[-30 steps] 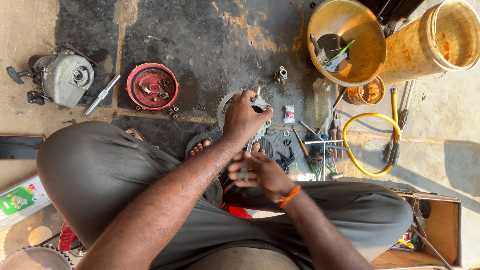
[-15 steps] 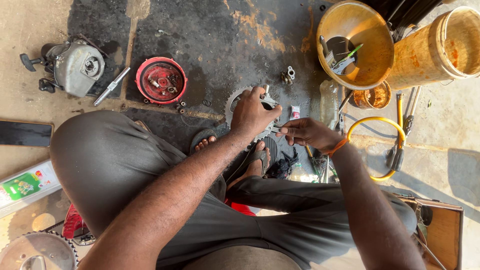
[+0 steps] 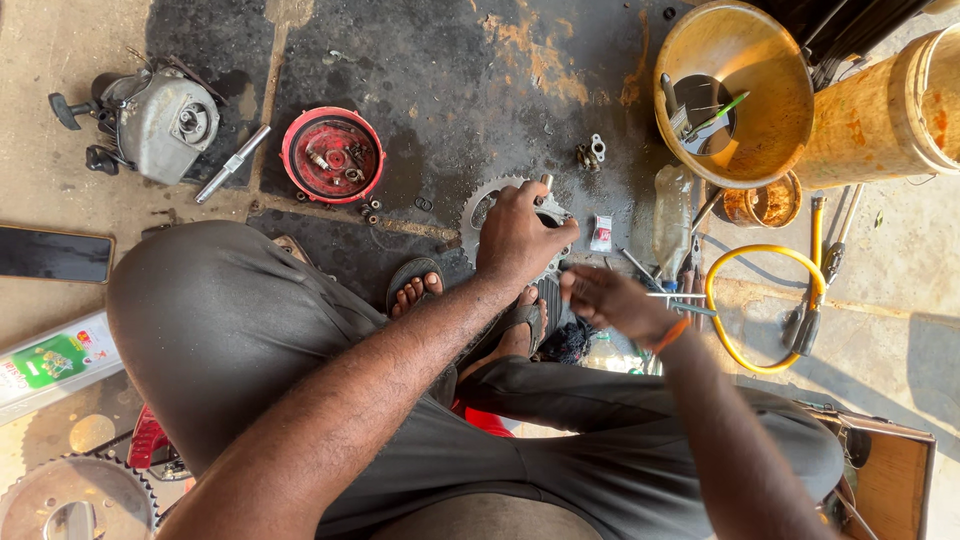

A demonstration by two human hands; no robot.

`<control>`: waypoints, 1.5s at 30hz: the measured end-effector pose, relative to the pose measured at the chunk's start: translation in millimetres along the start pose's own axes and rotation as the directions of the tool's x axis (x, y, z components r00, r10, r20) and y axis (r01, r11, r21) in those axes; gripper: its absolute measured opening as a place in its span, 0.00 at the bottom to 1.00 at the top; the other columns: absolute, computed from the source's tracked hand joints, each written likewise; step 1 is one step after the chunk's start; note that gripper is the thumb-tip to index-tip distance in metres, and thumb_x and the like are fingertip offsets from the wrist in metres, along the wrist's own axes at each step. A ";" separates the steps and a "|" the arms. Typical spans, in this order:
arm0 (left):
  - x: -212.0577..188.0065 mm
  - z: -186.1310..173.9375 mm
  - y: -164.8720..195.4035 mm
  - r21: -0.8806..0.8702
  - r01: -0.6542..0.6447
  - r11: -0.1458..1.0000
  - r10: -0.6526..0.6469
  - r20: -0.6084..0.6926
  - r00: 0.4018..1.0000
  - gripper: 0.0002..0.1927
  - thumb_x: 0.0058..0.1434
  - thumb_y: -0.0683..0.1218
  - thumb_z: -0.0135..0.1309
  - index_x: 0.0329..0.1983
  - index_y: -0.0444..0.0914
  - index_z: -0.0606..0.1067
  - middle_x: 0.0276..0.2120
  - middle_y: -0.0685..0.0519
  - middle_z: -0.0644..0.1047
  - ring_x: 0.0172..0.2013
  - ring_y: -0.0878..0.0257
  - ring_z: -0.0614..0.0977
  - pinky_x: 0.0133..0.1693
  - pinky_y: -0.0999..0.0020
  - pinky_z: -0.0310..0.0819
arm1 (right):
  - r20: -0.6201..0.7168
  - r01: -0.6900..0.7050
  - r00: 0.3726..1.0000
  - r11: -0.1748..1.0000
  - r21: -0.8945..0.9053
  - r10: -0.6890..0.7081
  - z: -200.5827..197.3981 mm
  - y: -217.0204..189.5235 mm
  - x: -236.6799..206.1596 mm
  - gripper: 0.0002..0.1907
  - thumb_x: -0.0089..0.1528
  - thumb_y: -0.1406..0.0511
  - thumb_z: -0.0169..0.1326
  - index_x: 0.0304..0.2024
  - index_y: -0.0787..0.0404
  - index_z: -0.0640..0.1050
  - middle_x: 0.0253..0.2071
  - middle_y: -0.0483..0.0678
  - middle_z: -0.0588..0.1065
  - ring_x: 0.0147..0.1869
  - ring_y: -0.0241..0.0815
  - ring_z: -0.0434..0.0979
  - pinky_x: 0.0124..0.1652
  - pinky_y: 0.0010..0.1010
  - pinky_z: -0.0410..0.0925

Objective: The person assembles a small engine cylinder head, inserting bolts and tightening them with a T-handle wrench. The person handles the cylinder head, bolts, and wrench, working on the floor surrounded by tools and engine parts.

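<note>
right hand now drawn back nearer the body, blurred, grip unclear | left hand closed on sprocket on floor

A floor-level repair workshop for small engines or motorbikes: an oil-blackened concrete floor strewn with a toothed sprocket at centre, a grey engine casing at ten o'clock, a red round cover, loose tools and grimy buckets at two o'clock.

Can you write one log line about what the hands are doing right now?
left hand: gripping toothed sprocket on floor | right hand: blurred, by tools, hold unclear | red round cover: lies apart
</note>
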State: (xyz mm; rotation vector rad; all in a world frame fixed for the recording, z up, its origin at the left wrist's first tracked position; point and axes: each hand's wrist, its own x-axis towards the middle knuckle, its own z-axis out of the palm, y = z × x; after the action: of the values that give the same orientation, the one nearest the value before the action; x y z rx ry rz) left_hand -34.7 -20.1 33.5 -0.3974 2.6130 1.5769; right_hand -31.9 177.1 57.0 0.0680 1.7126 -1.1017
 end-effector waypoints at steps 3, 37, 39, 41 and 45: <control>-5.1 9.8 0.9 -0.039 -0.015 0.999 0.013 -0.070 0.997 0.33 0.51 0.56 0.67 0.54 0.34 0.73 0.46 0.43 0.75 0.48 0.52 0.81 0.49 0.55 0.77 | -0.320 0.134 0.945 0.817 0.561 0.065 93.7 22.3 -4.3 0.17 0.71 0.51 0.45 0.36 0.56 0.70 0.22 0.37 0.59 0.22 0.31 0.51 0.22 0.25 0.49; 5.7 0.8 6.6 0.092 0.010 0.996 -0.014 0.043 0.999 0.36 0.52 0.58 0.66 0.59 0.36 0.70 0.53 0.44 0.69 0.53 0.52 0.78 0.49 0.55 0.78 | 0.165 0.039 0.986 0.950 -0.309 0.013 -64.4 -35.0 30.0 0.22 0.64 0.52 0.57 0.43 0.64 0.86 0.19 0.37 0.64 0.22 0.29 0.57 0.24 0.25 0.52; 4.7 1.4 5.2 0.074 0.023 0.997 -0.028 0.067 0.997 0.34 0.53 0.57 0.64 0.58 0.35 0.71 0.52 0.45 0.70 0.49 0.54 0.80 0.46 0.57 0.80 | 0.198 0.036 0.979 0.928 -0.372 0.041 -63.3 -43.0 34.2 0.21 0.64 0.51 0.56 0.42 0.62 0.85 0.18 0.36 0.62 0.22 0.29 0.57 0.25 0.26 0.55; 4.7 1.1 4.8 0.068 0.008 0.998 -0.012 0.067 0.998 0.32 0.54 0.56 0.63 0.57 0.35 0.71 0.51 0.45 0.70 0.47 0.55 0.81 0.44 0.58 0.81 | 0.205 0.042 0.977 0.903 -0.427 0.051 -62.0 -51.7 38.6 0.22 0.65 0.50 0.56 0.40 0.61 0.85 0.18 0.36 0.62 0.22 0.30 0.58 0.26 0.26 0.56; 3.5 1.9 5.0 0.033 -0.019 0.999 0.019 0.019 1.000 0.28 0.55 0.54 0.64 0.54 0.35 0.73 0.48 0.45 0.71 0.46 0.56 0.81 0.44 0.58 0.80 | 0.182 0.060 0.983 0.885 -0.461 0.028 -55.3 -46.9 38.4 0.22 0.65 0.50 0.55 0.38 0.61 0.85 0.21 0.37 0.69 0.24 0.29 0.63 0.27 0.26 0.60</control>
State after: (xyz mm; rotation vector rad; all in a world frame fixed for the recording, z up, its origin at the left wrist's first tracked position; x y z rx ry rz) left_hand -39.5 -16.9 36.3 -0.3555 2.6329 1.5335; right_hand -113.8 171.2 58.1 -0.3427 1.7650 -0.6571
